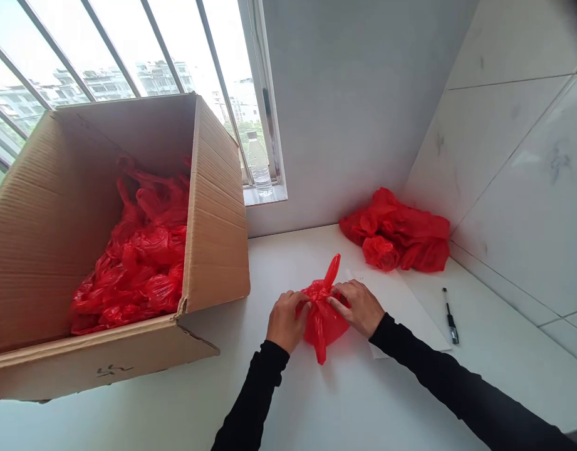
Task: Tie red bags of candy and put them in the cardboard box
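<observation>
Two hands, left [288,321] and right [359,307], pinch the knotted top of one red bag [334,327] on the surface [335,407], right of one box [217,207]. The box holds many red bags [147,269], too tangled to count. Beyond: one red heap [405,235], one pen [450,321], paper [415,313], one bottle [259,164] on the sill [274,194].

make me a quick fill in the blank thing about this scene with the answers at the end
The left hand and right hand pinch a bag coloured ____.
The bottle stands on the ____ sill.
The open box is made of ____.
The pen lies to the ____ of the paper.

Missing words: red; window; cardboard; right.
</observation>
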`<state>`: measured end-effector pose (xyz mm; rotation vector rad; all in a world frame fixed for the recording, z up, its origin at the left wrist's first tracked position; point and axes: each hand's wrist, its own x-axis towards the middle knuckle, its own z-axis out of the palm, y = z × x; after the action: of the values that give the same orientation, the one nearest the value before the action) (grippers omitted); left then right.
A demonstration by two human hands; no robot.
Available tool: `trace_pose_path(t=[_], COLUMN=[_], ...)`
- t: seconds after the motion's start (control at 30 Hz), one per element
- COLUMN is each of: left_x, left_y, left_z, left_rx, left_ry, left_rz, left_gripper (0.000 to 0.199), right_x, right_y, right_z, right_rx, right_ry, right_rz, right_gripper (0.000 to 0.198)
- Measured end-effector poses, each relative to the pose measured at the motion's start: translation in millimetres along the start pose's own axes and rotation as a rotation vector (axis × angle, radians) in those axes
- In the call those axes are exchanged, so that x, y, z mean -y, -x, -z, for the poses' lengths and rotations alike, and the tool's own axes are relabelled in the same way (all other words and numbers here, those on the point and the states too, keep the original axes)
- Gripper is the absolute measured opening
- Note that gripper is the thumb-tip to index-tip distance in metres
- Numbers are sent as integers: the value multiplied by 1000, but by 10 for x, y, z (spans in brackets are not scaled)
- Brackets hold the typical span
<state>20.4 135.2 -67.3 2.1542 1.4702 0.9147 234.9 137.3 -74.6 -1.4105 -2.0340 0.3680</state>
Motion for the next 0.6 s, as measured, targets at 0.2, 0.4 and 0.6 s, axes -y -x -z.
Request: trace_pose_path(t=[0.2, 0.4, 0.6], left_x=[105, -169, -130], left_y=[150, 162, 169], left_z=[156, 87, 132], left_rx=[-170, -141, -199], left_ry=[51, 77, 114], left_rz=[136, 31, 115], left_gripper=[23, 34, 18], right_x=[-122, 133, -28], right_y=[32, 41, 78], right_z=[69, 14, 73], right_rx=[-183, -116, -88], right_ry=[-12, -102, -189], right_rz=[-81, 38, -80], right_gripper=[15, 34, 16])
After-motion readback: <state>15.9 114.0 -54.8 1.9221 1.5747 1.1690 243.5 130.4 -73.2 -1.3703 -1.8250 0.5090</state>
